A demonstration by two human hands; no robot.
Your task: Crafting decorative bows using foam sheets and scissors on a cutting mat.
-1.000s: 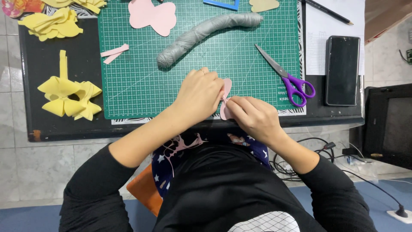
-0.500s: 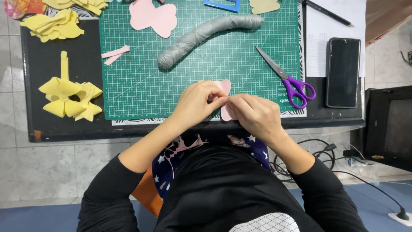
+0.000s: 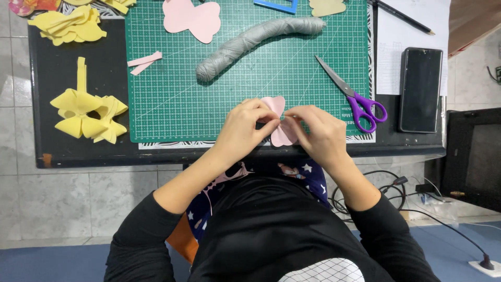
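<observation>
Pink foam bow piece: at the cutting mat's near edge, pinched at its waist between your left hand and right hand, both closed on it. Fold seemingly gathered; fingertips hide it. Keep pleats even, pressure central. Scissors lie toward the mat's right edge; grey wrapped roll behind.

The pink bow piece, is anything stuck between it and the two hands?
No. Both hands already touch the pink bow piece: the left hand and right hand pinch its middle over the near edge of the green cutting mat. The scissors lie off to the right.
</observation>
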